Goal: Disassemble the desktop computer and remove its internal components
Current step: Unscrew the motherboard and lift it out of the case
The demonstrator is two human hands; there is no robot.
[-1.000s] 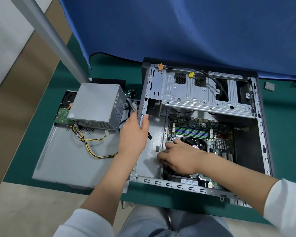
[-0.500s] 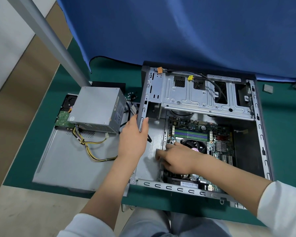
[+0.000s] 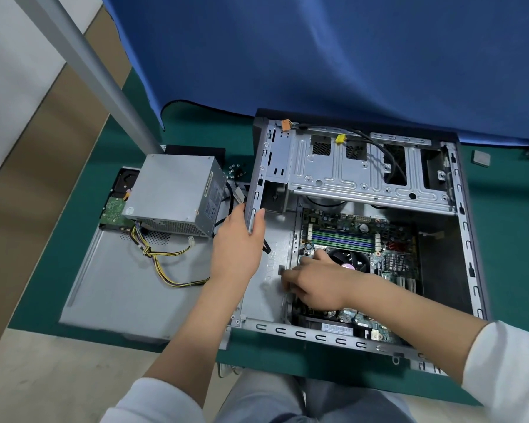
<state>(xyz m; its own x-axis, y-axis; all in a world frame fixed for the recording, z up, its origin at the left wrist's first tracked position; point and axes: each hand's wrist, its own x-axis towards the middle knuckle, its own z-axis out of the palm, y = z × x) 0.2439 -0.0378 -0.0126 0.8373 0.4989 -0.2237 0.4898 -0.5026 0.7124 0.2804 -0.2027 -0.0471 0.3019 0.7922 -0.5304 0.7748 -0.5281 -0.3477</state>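
Observation:
The open computer case [image 3: 364, 175] lies on its side on the green table. Inside it sits the motherboard [image 3: 379, 239] with its RAM sticks [image 3: 342, 238] and black CPU fan [image 3: 350, 259]. My left hand [image 3: 237, 244] grips the case's left wall [image 3: 252, 190], thumb inside and fingers outside. My right hand [image 3: 315, 280] reaches into the case at the motherboard's left edge, fingers curled down on the board; what they pinch is hidden. A grey power supply [image 3: 174, 193] with yellow and black wires [image 3: 162, 261] rests on the removed side panel [image 3: 126, 282].
A hard drive [image 3: 116, 203] lies under the power supply's left side, with a black drive behind it. Loose screws [image 3: 235, 170] sit between power supply and case. A grey pole [image 3: 98, 74] slants at the left, a blue cloth [image 3: 318, 56] hangs behind, and a small grey square [image 3: 480, 157] lies far right.
My right hand has slid a little to the left along the motherboard's edge. My left hand stays on the case wall. The camera view has shifted slightly.

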